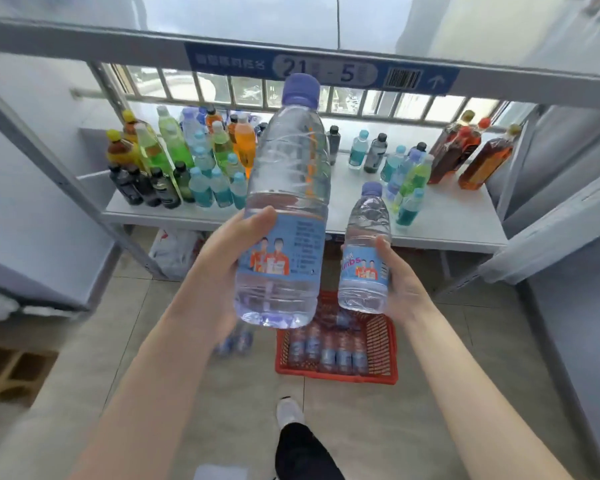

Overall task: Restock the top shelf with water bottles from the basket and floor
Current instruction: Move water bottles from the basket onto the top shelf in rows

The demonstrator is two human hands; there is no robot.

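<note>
The left hand grasps a large clear plastic water bottle with a purple cap and a blue label. Its thumb lies on the front and its fingers are curled behind the label. This bottle is upright, high above the red plastic mesh basket that sits on the tiled floor. Its cap comes in front of the blue label strip on the edge of the grey metal top shelf.

The right hand grasps a small clear plastic water bottle of the same look. It is also upright, above the basket and just to the right of the large one; the two bottles do not touch.

Inside the basket lies a row of blue-labelled water bottles. Just left of the basket a few similar floor bottles are seen, blurred and partly hidden. Beyond the basket, a white lower shelf board carries many coloured drink bottles. On the near side of the basket, a white shoe is on the floor.
</note>
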